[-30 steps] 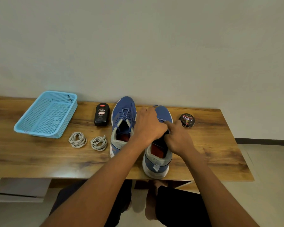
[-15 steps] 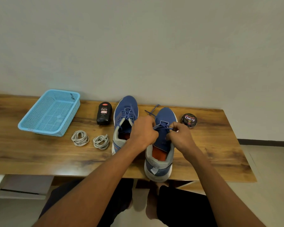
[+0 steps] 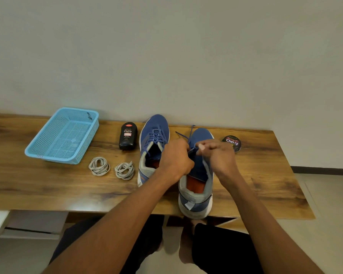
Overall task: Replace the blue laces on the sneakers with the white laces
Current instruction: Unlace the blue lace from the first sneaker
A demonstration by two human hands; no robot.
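Two blue sneakers stand on the wooden table. The left sneaker (image 3: 154,143) keeps its blue lace crossed and tied. The right sneaker (image 3: 198,175) sits nearer the table's front edge, its heel overhanging. My left hand (image 3: 176,157) grips the blue lace (image 3: 183,135) at the right sneaker's throat, and my right hand (image 3: 218,155) pinches the same lace just beside it. Two loose lace ends stick up behind my fingers. Two coiled white laces (image 3: 99,166) (image 3: 125,170) lie left of the sneakers.
A light blue plastic basket (image 3: 48,153) stands at the table's back left. A black polish bottle (image 3: 128,136) stands beside the left sneaker, and a round polish tin (image 3: 232,143) lies right of the right sneaker. The table's front edge (image 3: 107,209) is close to my knees.
Both hands have lifted from the shoe's tongue and come together on the blue lace, which is now untied, its ends pulled loose above the toe.
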